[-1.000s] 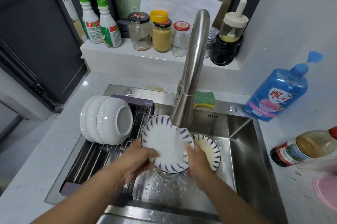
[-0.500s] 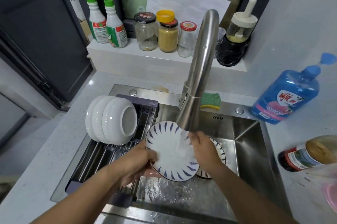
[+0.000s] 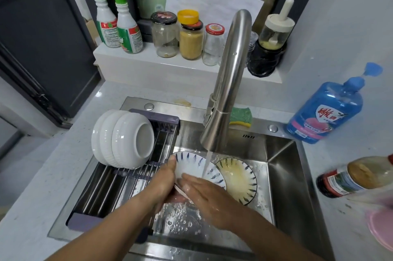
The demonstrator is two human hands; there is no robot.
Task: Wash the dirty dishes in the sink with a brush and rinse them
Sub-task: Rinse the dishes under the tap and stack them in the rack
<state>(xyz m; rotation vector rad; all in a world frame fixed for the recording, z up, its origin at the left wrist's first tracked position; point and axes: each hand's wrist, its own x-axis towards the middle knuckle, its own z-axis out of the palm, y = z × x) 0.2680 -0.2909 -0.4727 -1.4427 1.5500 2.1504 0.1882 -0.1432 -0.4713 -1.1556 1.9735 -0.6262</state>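
Now wet hands (image 3: 163, 183) hold a round, glossy plate (image 3: 189, 164).

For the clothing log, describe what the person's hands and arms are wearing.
The left hand and right hand are gloveless, with no ring, watch or bracelet in view. Both forearms are bare to the picture's edge, no sleeve showing.

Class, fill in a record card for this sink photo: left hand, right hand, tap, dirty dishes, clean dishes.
left hand: grips the rim of the blue-striped plate
right hand: lies flat on the plate's face
tap: running, stream hitting that plate
dirty dishes: second striped plate with yellowish residue, in the sink
clean dishes: white bowls on their sides on the drying rack
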